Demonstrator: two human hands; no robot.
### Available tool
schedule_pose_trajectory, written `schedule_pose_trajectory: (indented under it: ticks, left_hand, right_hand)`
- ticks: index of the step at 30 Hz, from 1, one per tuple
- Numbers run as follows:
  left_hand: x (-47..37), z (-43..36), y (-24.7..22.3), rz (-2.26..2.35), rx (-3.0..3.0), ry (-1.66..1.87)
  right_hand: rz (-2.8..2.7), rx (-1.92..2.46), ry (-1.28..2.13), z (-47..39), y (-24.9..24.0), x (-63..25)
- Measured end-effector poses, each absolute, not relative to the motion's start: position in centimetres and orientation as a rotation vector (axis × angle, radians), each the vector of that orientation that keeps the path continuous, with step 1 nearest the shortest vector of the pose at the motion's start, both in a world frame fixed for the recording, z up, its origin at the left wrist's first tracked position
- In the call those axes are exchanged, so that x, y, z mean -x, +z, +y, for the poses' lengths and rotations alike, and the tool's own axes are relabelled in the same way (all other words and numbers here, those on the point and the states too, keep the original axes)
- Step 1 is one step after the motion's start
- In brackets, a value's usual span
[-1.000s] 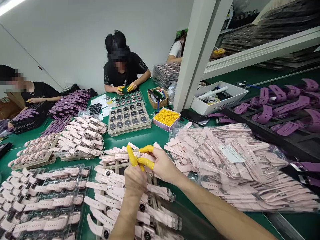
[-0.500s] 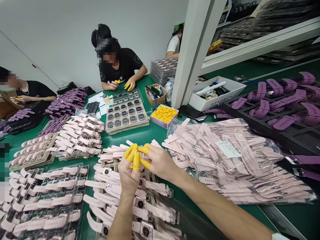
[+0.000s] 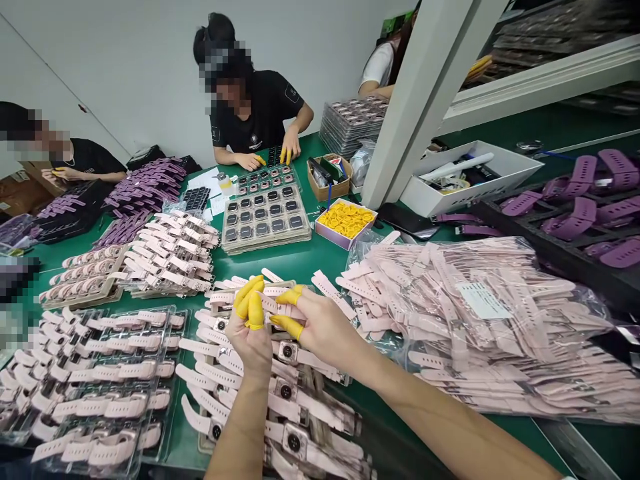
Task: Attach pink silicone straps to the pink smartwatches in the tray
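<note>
My left hand [image 3: 251, 327], with yellow finger cots on its fingertips, is closed in a pinch on a pink watch strap [image 3: 271, 306]. The left fingers hide that end of the strap. On its other side, my right hand [image 3: 313, 323] has the strap between its yellow-tipped thumb and forefinger; their exact contact is hard to see. Both hands are above a tray of pink-strapped watches [image 3: 293, 437], several lying with their dark round sensor backs up.
A bagged heap of pink straps [image 3: 440, 293] lies to the right. Beyond my hands are a box of yellow finger cots [image 3: 345, 223] and a tray of dark watch faces [image 3: 265, 217]. Stacked watch trays [image 3: 100, 393] stand at left. Co-workers [image 3: 255, 113] sit across the table.
My hands have drawn slightly apart, and a pink strap now shows between them. The view has shifted. The co-worker opposite has lowered both hands to the table.
</note>
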State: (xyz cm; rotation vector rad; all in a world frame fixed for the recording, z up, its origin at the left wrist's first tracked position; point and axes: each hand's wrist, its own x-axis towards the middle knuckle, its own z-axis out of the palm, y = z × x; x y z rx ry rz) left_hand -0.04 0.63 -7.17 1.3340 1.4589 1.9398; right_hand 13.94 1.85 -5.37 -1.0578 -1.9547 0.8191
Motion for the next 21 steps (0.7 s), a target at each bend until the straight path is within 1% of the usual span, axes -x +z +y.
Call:
schedule_pose_trajectory:
  ticks: [6,8,10,13,18,21]
  left_hand:
    - [0.5,0.7,-7.2,1.587,-1.742,1.834]
    - [0.6,0.8,-7.0,1.646,-1.643,1.828]
    - [0.8,0.9,-6.8,1.683,-1.405,1.837]
    - [1.3,1.2,-6.3,1.670,-1.142,1.919]
    - [2.5,1.9,-5.8,1.577,-0.923,2.072]
    - [2.7,2.3,-5.5,1.554,-0.917,2.127]
  right_hand:
    - [-2.053,1.166,0.727,1.9,-5.4,-14.0]
    - [-2.057,1.180,0.748,1.9,-5.5,-14.0]
    - [-2.041,1.167,0.774,1.9,-5.7,-14.0]
    - [-2.005,1.138,0.798,1.7,-6.0,-13.6]
    - [-1.981,1.097,0.791,1.7,-6.3,-13.2]
    - [-1.991,1.064,0.740,1.7,-6.5,-13.2]
